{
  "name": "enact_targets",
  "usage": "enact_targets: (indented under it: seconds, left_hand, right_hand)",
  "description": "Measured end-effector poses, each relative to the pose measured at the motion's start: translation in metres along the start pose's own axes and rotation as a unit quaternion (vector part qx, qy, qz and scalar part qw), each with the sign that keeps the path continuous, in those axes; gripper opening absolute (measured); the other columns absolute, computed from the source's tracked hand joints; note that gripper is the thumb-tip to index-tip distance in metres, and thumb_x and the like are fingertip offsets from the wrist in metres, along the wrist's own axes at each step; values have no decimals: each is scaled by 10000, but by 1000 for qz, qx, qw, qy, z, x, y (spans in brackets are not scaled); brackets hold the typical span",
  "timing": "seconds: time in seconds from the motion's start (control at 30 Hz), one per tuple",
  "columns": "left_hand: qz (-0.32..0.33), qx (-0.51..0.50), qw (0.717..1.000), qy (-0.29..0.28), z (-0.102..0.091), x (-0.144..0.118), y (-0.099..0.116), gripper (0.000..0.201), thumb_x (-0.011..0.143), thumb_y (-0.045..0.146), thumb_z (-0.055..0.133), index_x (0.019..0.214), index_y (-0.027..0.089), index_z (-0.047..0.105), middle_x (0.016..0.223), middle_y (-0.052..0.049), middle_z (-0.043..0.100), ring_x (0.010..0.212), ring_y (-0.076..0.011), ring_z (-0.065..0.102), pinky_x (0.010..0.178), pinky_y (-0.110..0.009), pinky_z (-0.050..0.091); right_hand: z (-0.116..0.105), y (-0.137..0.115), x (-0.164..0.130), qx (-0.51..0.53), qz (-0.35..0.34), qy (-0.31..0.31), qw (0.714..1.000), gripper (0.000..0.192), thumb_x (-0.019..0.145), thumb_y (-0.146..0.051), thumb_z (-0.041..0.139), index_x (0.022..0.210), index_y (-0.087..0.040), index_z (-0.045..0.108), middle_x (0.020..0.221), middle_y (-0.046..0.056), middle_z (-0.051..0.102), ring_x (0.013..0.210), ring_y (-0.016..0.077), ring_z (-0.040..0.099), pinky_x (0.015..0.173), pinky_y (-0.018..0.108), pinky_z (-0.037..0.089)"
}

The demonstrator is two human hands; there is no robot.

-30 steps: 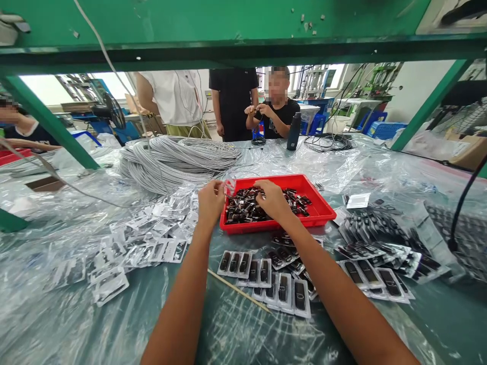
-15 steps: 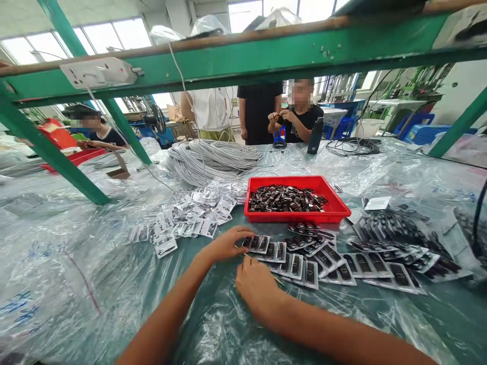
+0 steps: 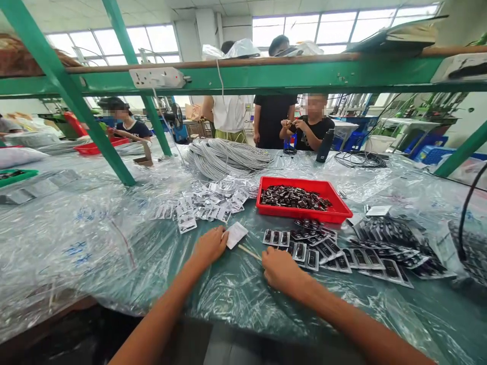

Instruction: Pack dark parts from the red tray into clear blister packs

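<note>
Lower centre: left hand pinches small clear pouch; right hand grips thin stick. Hold pouch mouth steady, feed stick straight.

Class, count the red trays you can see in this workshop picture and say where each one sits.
2. One red tray holds dark parts beyond the right hand; another red tray lies far left near a seated co-worker. Others may be hidden.
</note>
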State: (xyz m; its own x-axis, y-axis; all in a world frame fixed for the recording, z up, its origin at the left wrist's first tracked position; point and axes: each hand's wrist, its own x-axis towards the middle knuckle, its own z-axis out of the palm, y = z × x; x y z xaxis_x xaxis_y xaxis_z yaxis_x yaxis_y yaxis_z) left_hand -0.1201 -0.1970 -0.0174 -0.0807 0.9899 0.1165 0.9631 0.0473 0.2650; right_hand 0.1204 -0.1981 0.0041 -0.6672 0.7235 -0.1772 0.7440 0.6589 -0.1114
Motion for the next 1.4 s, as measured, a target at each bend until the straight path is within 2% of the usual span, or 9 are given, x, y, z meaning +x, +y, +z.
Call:
enact_targets:
  seconds: [0.1, 0.17, 0.33, 0.43, 0.67, 0.83, 1.0, 1.2, 1.4]
  left_hand:
    - [-15, 11, 998, 68, 7, -17, 1, 403, 888, 452, 526, 1162, 166, 602, 1174, -152, 617, 1105, -291, 587, 915, -383, 467]
    - [-17, 1, 997, 69, 13, -20, 5, 452, 835, 484, 602, 1154, 165, 622, 1160, -144, 614, 1113, -301, 577, 948, -397, 454]
    - [33, -88, 996, 8, 21, -21, 18, 475, 747, 413, 712, 1159, 181, 659, 1105, -111, 629, 1046, -283, 604, 923, -382, 460]
    - [40, -135, 990, -2, 22, -27, 22, 449, 715, 401, 740, 1109, 194, 680, 1082, -97, 635, 1029, -293, 612, 893, -390, 464]
    - [-5, -248, 968, 24, 28, -30, 21, 528, 614, 286, 794, 1084, 208, 566, 1016, -47, 669, 945, -263, 631, 822, -373, 476]
    - [-15, -252, 967, 35, 31, -28, 21, 421, 619, 220, 731, 995, 200, 543, 951, -49, 665, 875, -254, 638, 770, -357, 486]
    - [22, -204, 979, 23, 33, -30, 21, 358, 706, 296, 713, 1030, 191, 604, 1005, -86, 649, 984, -287, 616, 874, -401, 463]
    - [6, -107, 994, -23, 25, -32, 33, 454, 746, 338, 673, 1167, 178, 613, 1111, -131, 587, 1102, -323, 572, 942, -444, 434]
    - [6, -113, 993, -22, 24, -33, 37, 372, 772, 335, 630, 1121, 206, 628, 1076, -98, 574, 1080, -287, 569, 906, -406, 432]
  right_hand:
    - [-10, 20, -10, 165, -1, 65, 984, 78, 794, -111, 536, 806, -154, 601, 834, 77, 630, 732, 189, 590, 640, 283, 408]
    - [-16, 25, -5, 341, -40, 119, 932, 72, 796, -185, 549, 726, -183, 528, 689, -3, 536, 624, 136, 492, 584, 252, 349]
    - [-15, -7, 53, 743, -90, 153, 646, 506, 833, -547, 505, 506, -228, 288, 469, -95, 203, 401, 68, 167, 425, 246, 149]
    - [-5, -34, 95, 805, -93, 153, 566, 533, 808, -547, 515, 454, -228, 276, 430, -92, 190, 368, 59, 157, 406, 246, 131]
    - [18, -52, 131, 814, -66, 192, 544, 446, 736, -442, 538, 431, -232, 289, 412, -92, 203, 364, 59, 147, 390, 239, 137]
    - [23, -59, 124, 770, -85, 189, 603, 435, 767, -410, 482, 416, -239, 292, 389, -72, 239, 365, 72, 219, 408, 248, 194]
    - [23, -47, 97, 754, -93, 87, 645, 439, 800, -390, 476, 423, -233, 314, 385, -68, 260, 354, 73, 240, 401, 248, 154]
    - [11, -24, 109, 813, -67, 166, 554, 422, 754, -400, 502, 439, -230, 278, 417, -97, 195, 358, 51, 137, 385, 228, 126]
    - [11, -34, 134, 794, -53, 202, 572, 416, 709, -416, 527, 431, -233, 277, 410, -96, 207, 350, 51, 165, 386, 234, 125]
